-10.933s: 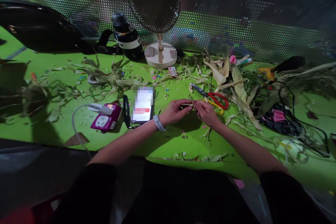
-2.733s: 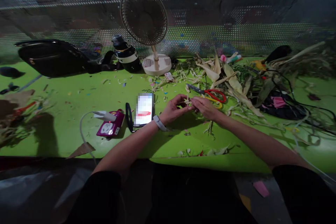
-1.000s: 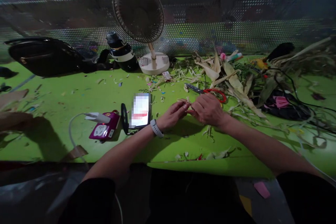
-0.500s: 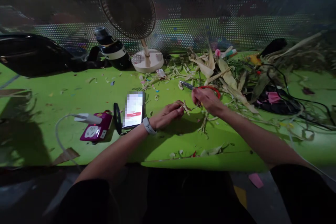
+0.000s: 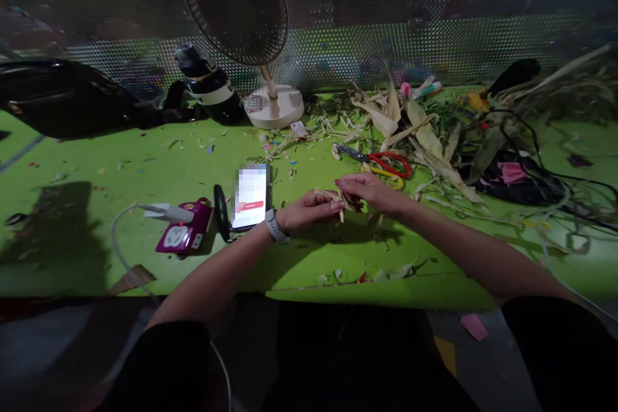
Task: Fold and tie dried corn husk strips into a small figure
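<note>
My left hand point(image 5: 313, 209), with a pale band at the wrist, pinches a small pale piece of corn husk point(image 5: 342, 211) whose thin ends stick out past the fingers. Against it, my right hand point(image 5: 369, 193) has its thumb and fingers closed on the same piece; the fingertips are partly hidden. Just beyond the right hand lie red-handled scissors point(image 5: 398, 163), blades pointing left. A yellow handle point(image 5: 393, 182) shows beside them. Dry corn husks point(image 5: 383, 117) are heaped behind, toward the right.
A phone point(image 5: 252, 199) with a lit screen lies left of my hands, near a purple power socket point(image 5: 186, 232) with a white plug. A fan point(image 5: 274, 109), a black bottle point(image 5: 215, 98) and a black bag point(image 5: 62, 96) stand at the back. Husk scraps litter the green table point(image 5: 193, 161).
My right hand has left the red-handled scissors, which now lie on the table, and has come left and nearer to meet my left hand at the corn husk piece.
</note>
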The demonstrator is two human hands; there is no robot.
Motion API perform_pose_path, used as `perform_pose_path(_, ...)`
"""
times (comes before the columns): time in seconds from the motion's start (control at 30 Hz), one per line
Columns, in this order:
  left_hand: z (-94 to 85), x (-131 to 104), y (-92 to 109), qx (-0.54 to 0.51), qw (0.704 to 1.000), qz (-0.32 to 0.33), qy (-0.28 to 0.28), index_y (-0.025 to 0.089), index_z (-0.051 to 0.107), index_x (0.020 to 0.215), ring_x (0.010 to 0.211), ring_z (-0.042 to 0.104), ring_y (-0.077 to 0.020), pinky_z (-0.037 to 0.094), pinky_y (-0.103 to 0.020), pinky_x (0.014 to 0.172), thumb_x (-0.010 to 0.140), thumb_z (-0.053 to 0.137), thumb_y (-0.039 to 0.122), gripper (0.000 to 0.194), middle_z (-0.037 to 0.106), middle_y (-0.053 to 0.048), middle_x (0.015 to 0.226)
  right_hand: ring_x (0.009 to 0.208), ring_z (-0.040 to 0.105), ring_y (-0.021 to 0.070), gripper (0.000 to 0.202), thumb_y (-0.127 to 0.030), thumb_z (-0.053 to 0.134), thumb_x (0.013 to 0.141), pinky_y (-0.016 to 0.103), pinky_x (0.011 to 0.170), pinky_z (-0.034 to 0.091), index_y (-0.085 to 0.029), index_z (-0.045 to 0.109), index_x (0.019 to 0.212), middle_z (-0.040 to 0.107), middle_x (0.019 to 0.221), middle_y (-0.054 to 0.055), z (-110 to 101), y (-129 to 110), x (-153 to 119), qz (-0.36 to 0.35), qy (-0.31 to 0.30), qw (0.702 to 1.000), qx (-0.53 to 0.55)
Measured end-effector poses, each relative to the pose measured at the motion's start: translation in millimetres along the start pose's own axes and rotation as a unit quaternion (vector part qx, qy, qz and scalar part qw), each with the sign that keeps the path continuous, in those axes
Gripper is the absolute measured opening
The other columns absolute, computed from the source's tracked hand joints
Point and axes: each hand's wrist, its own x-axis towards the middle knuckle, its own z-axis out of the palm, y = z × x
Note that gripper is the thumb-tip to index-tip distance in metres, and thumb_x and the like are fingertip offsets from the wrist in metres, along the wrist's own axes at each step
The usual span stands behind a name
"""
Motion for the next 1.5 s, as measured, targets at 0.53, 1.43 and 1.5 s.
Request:
perform_pose_path(0.53, -0.4, 13, -11, -0.222, 0.959, 0.075, 0.16, 0.017, 0.054, 0.101, 0.072, 0.063, -0.0132, 0.045, -0.022, 0.061, 0.069, 0.071, 0.03, 0.038, 0.065, -0.002, 0.083, 0.046, 0.038, 0.0072, 0.044, -0.06, 0.053, 0.082, 0.022, 0.044, 0.029, -0.018, 0.05, 0.066, 0.048, 0.054, -0.005, 4, 21, 7, -0.051, 0.192, 0.98, 0.01)
perform_pose_path(1.43, -1.5, 11, -11, -0.264, 0.943, 0.062, 0.191, 0.017, 0.068, 0.091, 0.071, 0.06, -0.0068, 0.046, -0.018, 0.068, 0.066, 0.079, 0.026, 0.028, 0.067, -0.001, 0.086, 0.045, 0.04, 0.007, 0.038, -0.052, 0.056, 0.084, 0.021, 0.043, 0.033, -0.019, 0.051, 0.066, 0.046, 0.053, -0.005, 1, 19, 1, -0.047, 0.09, 0.991, 0.092)
perform_pose_path(1.5, -0.4, 10, -9, -0.284, 0.94, 0.053, 0.181, 0.016, 0.068, 0.09, 0.067, 0.059, -0.0062, 0.046, -0.017, 0.065, 0.067, 0.079, 0.026, 0.027, 0.067, 0.0, 0.081, 0.046, 0.041, 0.0073, 0.04, -0.056, 0.055, 0.083, 0.021, 0.044, 0.033, -0.019, 0.052, 0.068, 0.046, 0.055, -0.005, 2, 19, 2, -0.05, 0.085, 0.992, 0.085)
